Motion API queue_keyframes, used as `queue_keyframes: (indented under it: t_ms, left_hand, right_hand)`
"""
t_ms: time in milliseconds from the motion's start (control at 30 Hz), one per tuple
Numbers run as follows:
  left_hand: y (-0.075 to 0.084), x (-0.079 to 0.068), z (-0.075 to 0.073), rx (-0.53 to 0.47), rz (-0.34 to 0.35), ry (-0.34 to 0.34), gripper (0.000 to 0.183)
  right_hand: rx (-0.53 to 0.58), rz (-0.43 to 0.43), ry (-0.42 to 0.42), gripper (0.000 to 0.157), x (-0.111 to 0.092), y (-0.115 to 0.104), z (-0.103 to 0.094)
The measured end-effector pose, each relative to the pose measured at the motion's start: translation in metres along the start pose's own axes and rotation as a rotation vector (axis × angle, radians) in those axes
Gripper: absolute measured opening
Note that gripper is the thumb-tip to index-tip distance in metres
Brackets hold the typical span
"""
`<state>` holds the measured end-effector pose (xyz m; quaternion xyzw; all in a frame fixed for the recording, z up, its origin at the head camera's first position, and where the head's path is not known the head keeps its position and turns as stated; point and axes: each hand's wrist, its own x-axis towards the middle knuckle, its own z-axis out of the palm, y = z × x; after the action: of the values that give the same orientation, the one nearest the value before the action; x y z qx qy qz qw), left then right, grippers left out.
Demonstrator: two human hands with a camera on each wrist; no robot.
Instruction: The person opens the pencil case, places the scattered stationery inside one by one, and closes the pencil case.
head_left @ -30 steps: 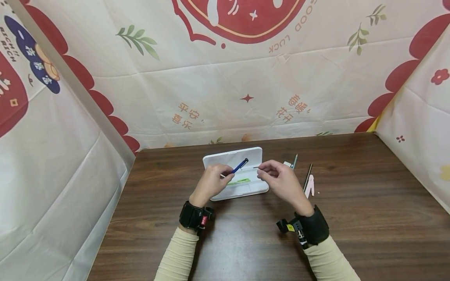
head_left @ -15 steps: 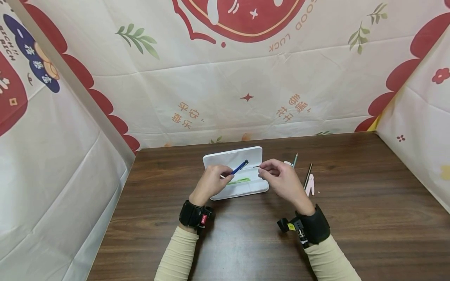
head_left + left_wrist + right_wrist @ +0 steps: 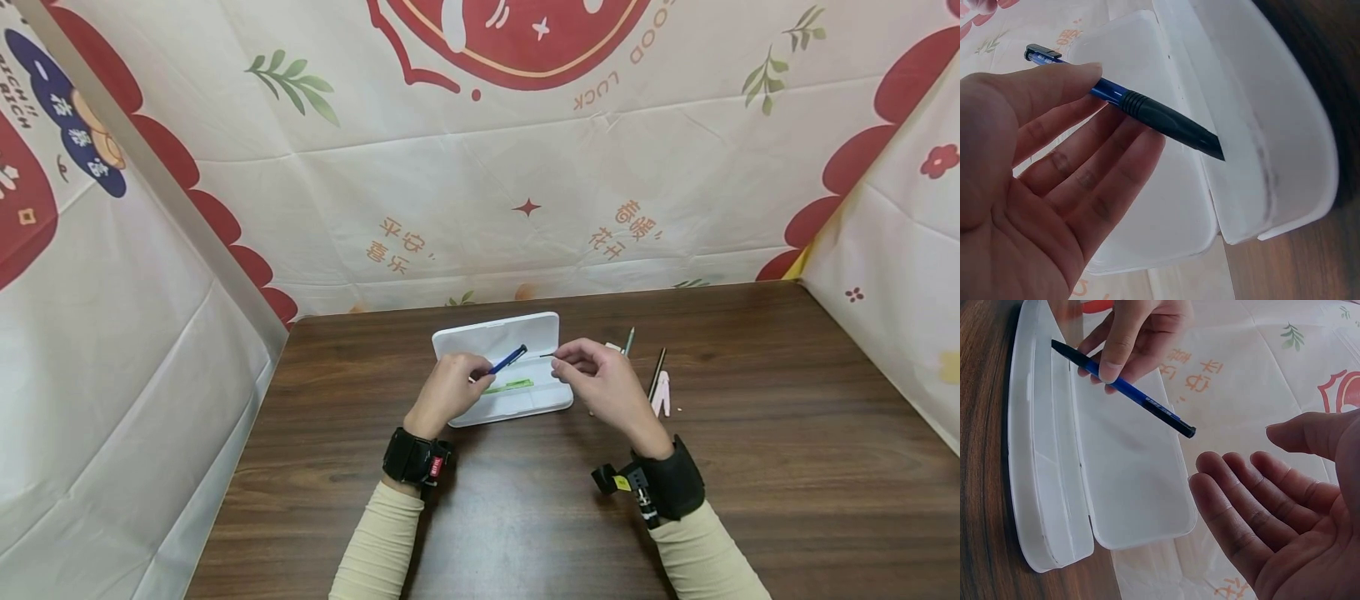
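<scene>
The left hand [image 3: 447, 390] pinches a blue pen [image 3: 509, 359] over an open white case [image 3: 480, 337], hiding one end of the green stick [image 3: 513, 387] inside. The right hand [image 3: 602, 385], fingers loosely extended, partly covers a pale object [image 3: 612, 347]; farther right, a pink item [image 3: 662, 395] is too small to identify.

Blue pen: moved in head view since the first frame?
Yes: the blue pen has shifted slightly left and down in that view, against the open white case.
</scene>
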<state>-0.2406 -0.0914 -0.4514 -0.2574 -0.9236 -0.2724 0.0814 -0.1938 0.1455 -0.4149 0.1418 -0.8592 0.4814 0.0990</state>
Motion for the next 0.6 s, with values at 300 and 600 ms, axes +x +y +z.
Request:
queue_keyframes:
  t_ms: [300, 600]
  left_hand:
    - [-0.0011, -0.0003, 0.0009, 0.021, -0.036, -0.027, 0.008]
    - [-0.003, -0.0015, 0.0029, 0.053, -0.037, -0.046, 0.01]
  right_hand:
    - [0.0, 0.012, -0.012, 0.023, 0.0003, 0.0004, -0.0011]
    - [-0.003, 0.012, -0.013, 0.02, 0.0, 0.0005, -0.0015]
